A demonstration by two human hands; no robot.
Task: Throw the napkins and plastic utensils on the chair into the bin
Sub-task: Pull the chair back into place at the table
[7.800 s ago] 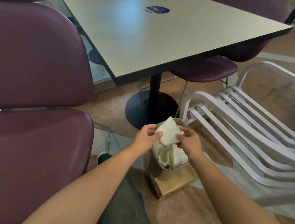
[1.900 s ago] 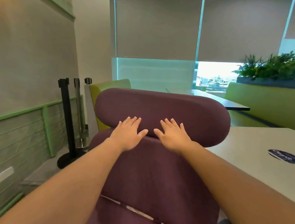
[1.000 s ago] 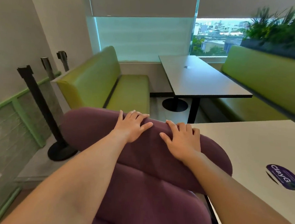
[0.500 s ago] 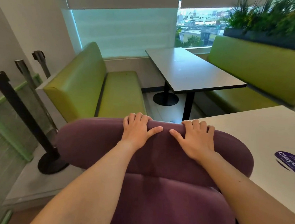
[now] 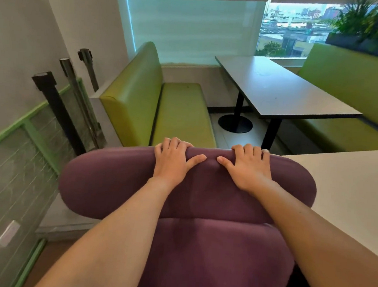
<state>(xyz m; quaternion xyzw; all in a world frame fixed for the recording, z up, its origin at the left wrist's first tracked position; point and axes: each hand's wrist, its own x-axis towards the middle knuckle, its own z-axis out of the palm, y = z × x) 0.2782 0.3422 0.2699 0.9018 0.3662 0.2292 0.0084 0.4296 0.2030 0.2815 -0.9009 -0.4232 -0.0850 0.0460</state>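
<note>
The purple padded chair point(image 5: 112, 182) fills the lower middle of the head view, seen from above its backrest. My left hand point(image 5: 173, 160) grips the top edge of the backrest, fingers curled over the far side and thumb on the near side. My right hand point(image 5: 247, 168) grips the same edge a little to the right in the same way. The chair's seat is hidden under the backrest and my arms. No napkins, plastic utensils or bin are in view.
A pale table point(image 5: 349, 190) adjoins the chair on the right. Beyond stand a green bench point(image 5: 164, 105), a grey table point(image 5: 278, 89) on black pedestals and a second green bench point(image 5: 355, 88). Black barrier posts point(image 5: 57, 108) lean by the left wall.
About eight seconds ago both hands held a napkin over the bin. Since then they came to the chair's backrest, slid up and curled over its top edge as my view tilted down.
</note>
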